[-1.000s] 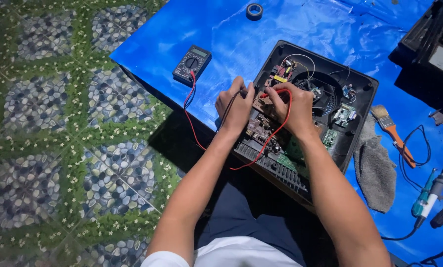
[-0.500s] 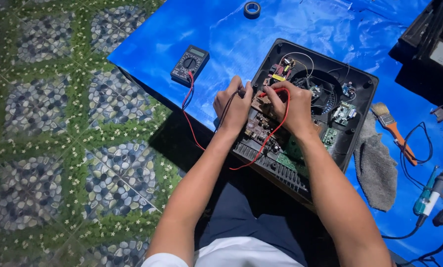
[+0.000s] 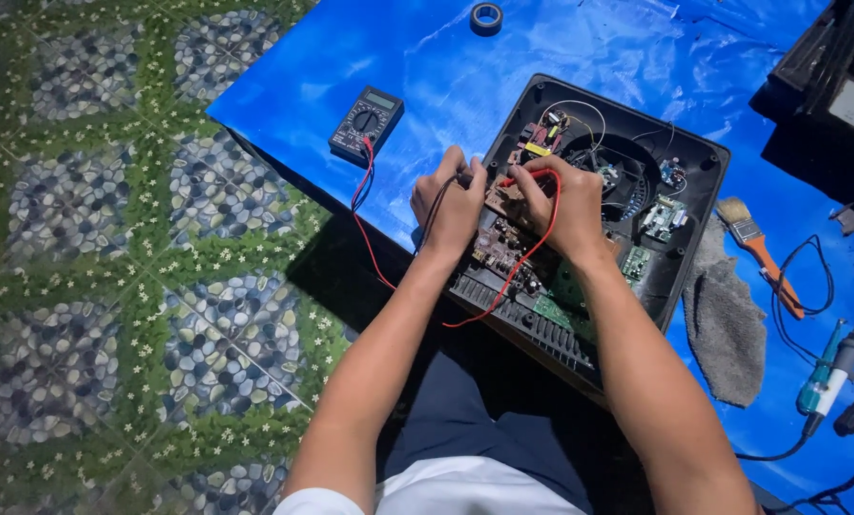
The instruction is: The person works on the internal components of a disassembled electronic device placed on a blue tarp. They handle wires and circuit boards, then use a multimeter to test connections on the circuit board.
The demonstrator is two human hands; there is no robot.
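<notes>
An opened black appliance case (image 3: 694, 157) lies on a blue tarp, showing circuit boards (image 3: 503, 243) and a round fan recess. My left hand (image 3: 449, 205) is shut on a black test probe and presses it against the brown board. My right hand (image 3: 561, 205) is shut on a red test probe, touching the same board a little to the right. Red and black leads (image 3: 368, 238) run from the probes to a dark multimeter (image 3: 366, 121) lying on the tarp to the left.
A roll of dark tape (image 3: 486, 16) lies at the top of the blue tarp (image 3: 427, 67). To the right are a grey rag (image 3: 728, 324), an orange-handled brush (image 3: 756, 243), a soldering iron (image 3: 833, 372) and cables. A black box (image 3: 828, 86) stands at upper right. Patterned floor lies left.
Both hands stay on the board with the probes; only the view shifts slightly.
</notes>
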